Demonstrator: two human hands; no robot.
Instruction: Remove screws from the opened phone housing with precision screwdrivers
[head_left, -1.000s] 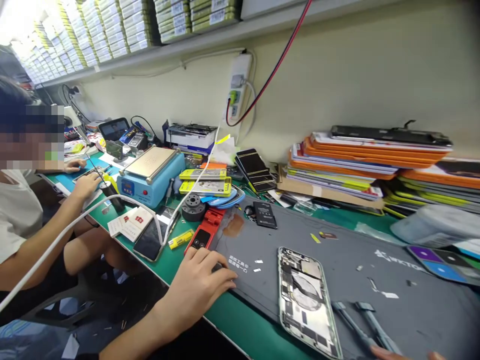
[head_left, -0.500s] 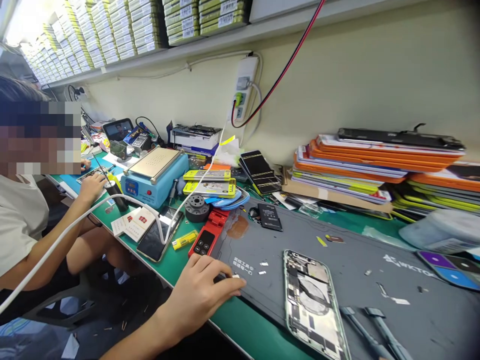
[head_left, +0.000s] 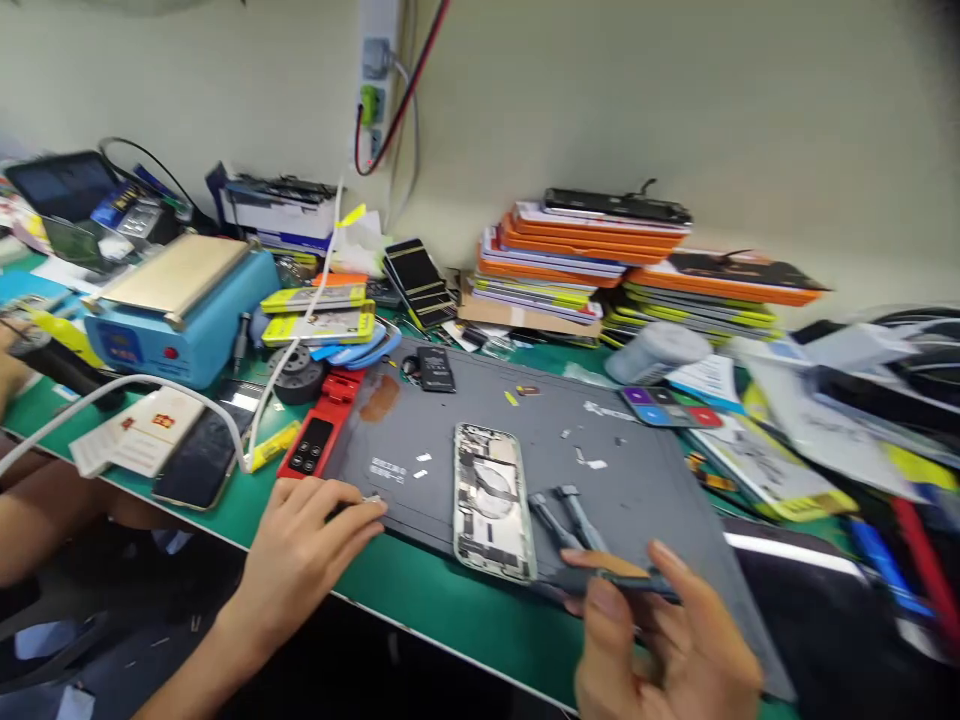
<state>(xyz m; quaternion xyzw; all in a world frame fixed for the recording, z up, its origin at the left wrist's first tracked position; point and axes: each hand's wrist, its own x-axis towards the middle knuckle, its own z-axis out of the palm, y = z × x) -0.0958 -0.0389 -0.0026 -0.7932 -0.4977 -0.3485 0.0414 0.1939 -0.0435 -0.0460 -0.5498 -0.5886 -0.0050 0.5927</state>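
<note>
A smartphone with its back off (head_left: 493, 505) lies on the grey mat (head_left: 480, 375), its inner parts and battery bay bare. To its left, my left hand (head_left: 311, 545) is closed at the mat's front edge, pinching a tiny whitish piece too small to name. My right hand (head_left: 671, 640), right of the phone, grips a slim dark grey screwdriver (head_left: 626, 582) between thumb and fingers; its tip is blurred near the phone's lower corner. Two similar grey screwdrivers (head_left: 564, 518) rest on the mat just beyond my right hand.
At the left stand a red device with buttons (head_left: 311, 445), a blue heating plate machine (head_left: 187, 320) and a dark phone (head_left: 206, 450). A black battery (head_left: 436, 369) lies on the mat among small scraps. Stacked boxes (head_left: 551, 270) line the wall. A white cable (head_left: 180, 382) crosses the left side.
The view has swung right and down. My right hand has come into view, holding a screwdriver. My left hand keeps its pinch near the mat's edge.
</note>
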